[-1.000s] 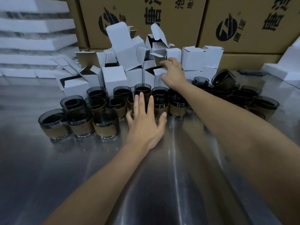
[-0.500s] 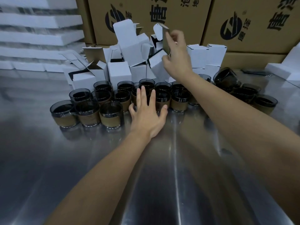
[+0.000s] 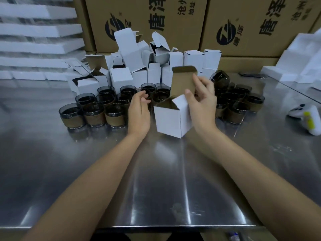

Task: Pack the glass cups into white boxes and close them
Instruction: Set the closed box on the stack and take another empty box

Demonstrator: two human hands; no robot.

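Note:
A small white box (image 3: 171, 120) with its brown-lined lid flap standing up hangs just above the steel table (image 3: 156, 180) at the centre. My right hand (image 3: 202, 103) grips its right side, thumb on a side flap and fingers behind the lid. My left hand (image 3: 139, 112) hovers just left of the box with loosely curled fingers, holding nothing. Several dark glass cups (image 3: 97, 113) with tan bands stand in rows behind both hands, and more cups (image 3: 243, 105) sit to the right. A pile of open white boxes (image 3: 132, 66) lies behind the cups.
Large brown cartons (image 3: 156, 20) line the back. White foam slabs (image 3: 34, 32) are stacked at the back left and white foam pieces (image 3: 298, 63) at the right. A white and yellow device (image 3: 307, 117) lies on the table at the right edge.
My right hand pulled a white box out of the pile and brought it down and toward me. My left hand lifted off the table and turned toward the box.

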